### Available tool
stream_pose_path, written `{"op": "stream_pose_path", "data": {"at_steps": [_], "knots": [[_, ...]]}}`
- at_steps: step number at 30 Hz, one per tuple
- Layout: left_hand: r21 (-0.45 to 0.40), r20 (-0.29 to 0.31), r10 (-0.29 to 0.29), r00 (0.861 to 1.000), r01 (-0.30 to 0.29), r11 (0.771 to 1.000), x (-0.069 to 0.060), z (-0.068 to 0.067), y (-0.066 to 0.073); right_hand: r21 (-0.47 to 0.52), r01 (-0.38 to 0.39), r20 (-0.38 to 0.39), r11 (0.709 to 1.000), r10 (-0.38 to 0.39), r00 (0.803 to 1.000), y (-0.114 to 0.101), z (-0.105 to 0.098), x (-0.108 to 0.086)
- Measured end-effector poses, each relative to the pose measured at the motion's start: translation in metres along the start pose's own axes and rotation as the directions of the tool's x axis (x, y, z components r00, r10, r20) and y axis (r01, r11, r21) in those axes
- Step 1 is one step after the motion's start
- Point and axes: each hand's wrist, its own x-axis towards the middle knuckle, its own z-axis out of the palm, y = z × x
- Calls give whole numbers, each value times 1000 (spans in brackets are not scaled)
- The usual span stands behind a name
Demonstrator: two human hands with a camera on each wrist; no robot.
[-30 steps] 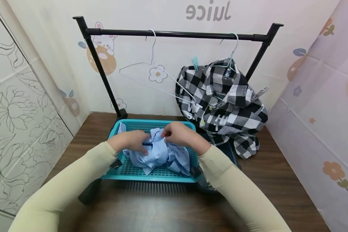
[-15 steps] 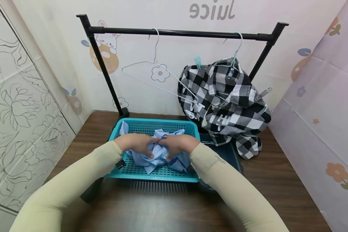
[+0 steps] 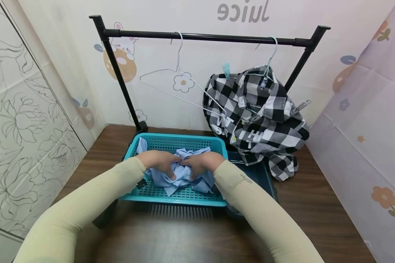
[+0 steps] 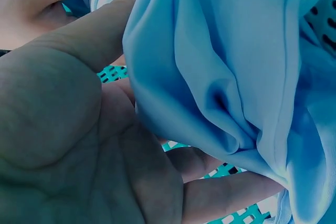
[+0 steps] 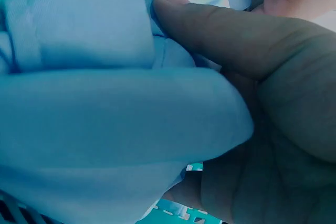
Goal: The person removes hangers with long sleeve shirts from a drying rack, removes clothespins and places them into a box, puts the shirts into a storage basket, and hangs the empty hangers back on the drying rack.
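Loosely bunched, a light blue cloth [image 3: 171,186] lies inside a turquoise basket [image 3: 176,200], heaped toward its middle. It looks smooth and thin, with soft rounded folds; the left wrist view shows deep creases and a long straight seam or edge, and the right wrist view a broad fold lapping over another. One corner points toward the basket's front side, and a piece of the same blue shows at the back left corner.

Both hands grip the cloth from above. The left hand [image 3: 160,162] has its fingers running under and behind the folds, and the right hand [image 3: 202,163] holds a bunch between thumb and fingers, the two almost meeting over the heap.

The basket has slotted sides and floor. To its right sits a dark blue bin [image 3: 255,175] on the brown table [image 3: 303,208]. Behind, a black rack [image 3: 200,36] carries a bare white hanger [image 3: 178,61] and a black-and-white checked shirt [image 3: 266,137], with a blue peg [image 3: 226,71] at its shoulder.
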Motion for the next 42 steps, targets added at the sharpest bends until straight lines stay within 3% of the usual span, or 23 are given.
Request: {"op": "stream_pose_path", "data": {"at_steps": [5, 9, 15, 18, 20, 23, 25, 28, 31, 34, 37, 42], "knots": [[-34, 11, -14, 1000, 15, 999, -1, -1, 0, 26, 27, -61, 999, -26, 998, 1, 1, -4], [-25, -18, -10, 1000, 10, 1000, -6, -1, 0, -15, 51, -140, 999, -52, 989, -2, -1, -15], [-20, -129, 36, 991, -39, 999, -21, -9, 0, -73, 48, -281, 996, -66, 957, -4, -5, -47], [-32, -235, 81, 969, -91, 995, -28, -18, -2, -77, 49, -348, 996, -73, 935, -3, -9, -64], [-43, -319, 107, 942, -127, 991, -33, -26, -4, -79, 56, -389, 995, -83, 918, -1, -11, -74], [-63, -455, 120, 883, -167, 984, -38, -38, -10, -80, 62, -441, 995, -91, 893, 2, -13, -90], [-106, -532, 94, 842, -176, 979, -42, -46, -16, -87, 61, -476, 994, -96, 874, 6, -12, -101], [-187, -636, 22, 771, -182, 965, -50, -58, -23, -93, 50, -539, 994, -92, 837, 13, -10, -116], [-259, -725, -55, 687, -198, 946, -60, -69, -29, -91, 28, -610, 995, -78, 789, 22, -9, -130], [-297, -781, -112, 614, -207, 932, -67, -76, -35, -86, 11, -669, 996, -66, 740, 30, -9, -141], [-333, -801, -152, 579, -220, 917, -72, -80, -40, -70, 7, -714, 998, -55, 698, 37, -10, -150], [-378, -811, -189, 554, -250, 891, -77, -82, -49, -33, -5, -765, 999, -22, 643, 49, -10, -162]]}}
